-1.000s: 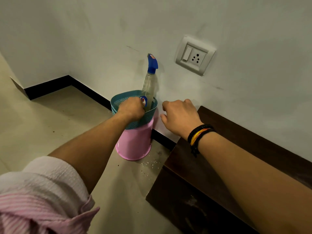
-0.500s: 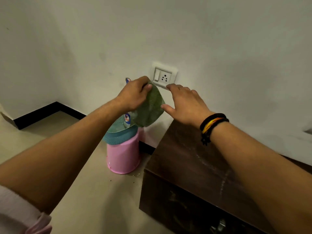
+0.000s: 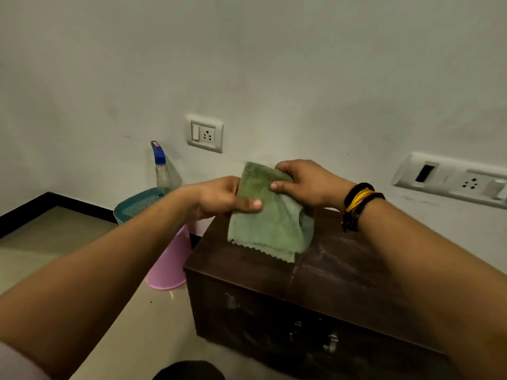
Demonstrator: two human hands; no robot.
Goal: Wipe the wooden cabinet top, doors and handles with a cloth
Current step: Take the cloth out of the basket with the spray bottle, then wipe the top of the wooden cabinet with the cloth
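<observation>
A green cloth (image 3: 270,223) with a zigzag hem hangs folded above the left end of the dark wooden cabinet top (image 3: 337,267). My left hand (image 3: 222,197) pinches its left edge and my right hand (image 3: 307,185), with black and yellow bands on the wrist, grips its upper right part. The cabinet top shows pale dusty streaks. Two metal handles (image 3: 312,338) sit on the cabinet's dark front doors, low in the view.
A pink bucket (image 3: 171,266) stands on the floor left of the cabinet, with a teal basket (image 3: 135,205) on top and a blue-capped spray bottle (image 3: 162,171) in it. Wall sockets (image 3: 205,133) and a long switch panel (image 3: 452,181) lie behind. Beige floor stretches left.
My left hand lifted the green cloth out of the basket and carried it right over the cabinet top. My right hand has taken hold of it too. The view shifted right.
</observation>
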